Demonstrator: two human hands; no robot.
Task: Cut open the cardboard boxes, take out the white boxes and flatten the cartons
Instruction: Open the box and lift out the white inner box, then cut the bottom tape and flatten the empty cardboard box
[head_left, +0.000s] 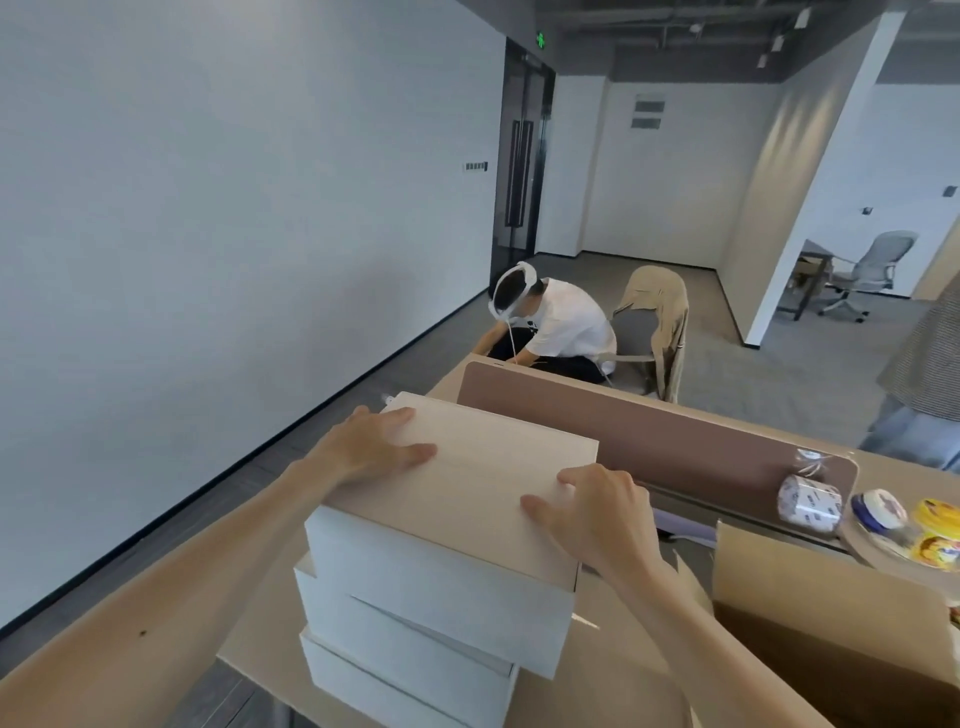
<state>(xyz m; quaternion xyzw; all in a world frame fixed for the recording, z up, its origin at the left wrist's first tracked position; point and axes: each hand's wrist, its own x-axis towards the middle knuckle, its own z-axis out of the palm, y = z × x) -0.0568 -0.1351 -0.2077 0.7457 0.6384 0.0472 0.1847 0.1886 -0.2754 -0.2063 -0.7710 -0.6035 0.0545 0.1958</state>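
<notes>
Three white boxes are stacked on the desk in front of me; the top white box (467, 483) lies slightly askew over the middle box (395, 629) and the bottom box (384, 691). My left hand (371, 447) lies flat on the far left part of the top box's lid, fingers straight. My right hand (592, 512) rests on the lid's near right part, fingers slightly bent and pressing down. An opened brown carton (831, 639) stands at the right, its flap raised. A flat piece of cardboard (265, 618) lies under the stack.
A brown desk divider (649, 441) runs behind the stack. Wrapped snacks and jars (878, 519) sit at the right end. A person in a white shirt (566, 327) crouches on the floor beyond, beside a chair with a jacket (660, 322). Another person's leg (914, 415) is at right.
</notes>
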